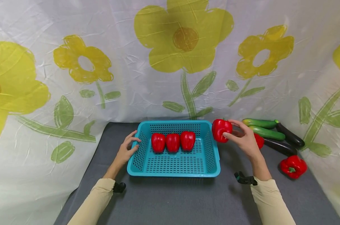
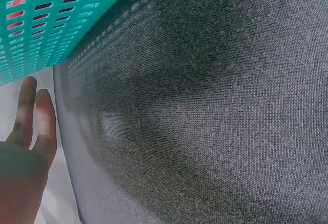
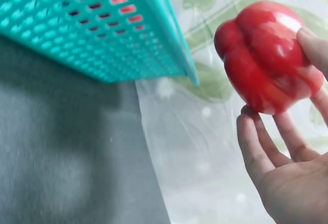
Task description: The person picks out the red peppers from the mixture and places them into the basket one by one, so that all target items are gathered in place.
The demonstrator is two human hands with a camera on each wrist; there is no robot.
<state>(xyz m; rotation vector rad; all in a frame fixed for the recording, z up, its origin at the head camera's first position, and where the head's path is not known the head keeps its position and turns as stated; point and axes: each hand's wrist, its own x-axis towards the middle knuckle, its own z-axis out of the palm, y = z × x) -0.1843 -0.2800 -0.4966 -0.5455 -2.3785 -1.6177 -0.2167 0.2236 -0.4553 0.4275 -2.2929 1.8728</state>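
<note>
My right hand (image 1: 244, 139) holds a red bell pepper (image 1: 222, 130) between thumb and fingers, raised at the right rim of a blue-green plastic basket (image 1: 181, 170). In the right wrist view the same pepper (image 3: 269, 55) sits at the fingertips, apart from the basket wall (image 3: 148, 55). Three more red bell peppers (image 1: 172, 143) stand in a row inside the basket. At the basket's left rim is my left hand (image 1: 127, 151), fingers loosely extended over the edge. Two of its fingers show in the left wrist view beside the perforated wall (image 2: 46, 34).
To the right lie green zucchini (image 1: 267, 133) and dark eggplants (image 1: 291, 136). Another red pepper (image 1: 259, 141) is partly hidden behind my right hand, and one more (image 1: 293, 167) lies nearer. A flowered curtain (image 1: 125, 93) hangs behind the grey table (image 1: 170, 200).
</note>
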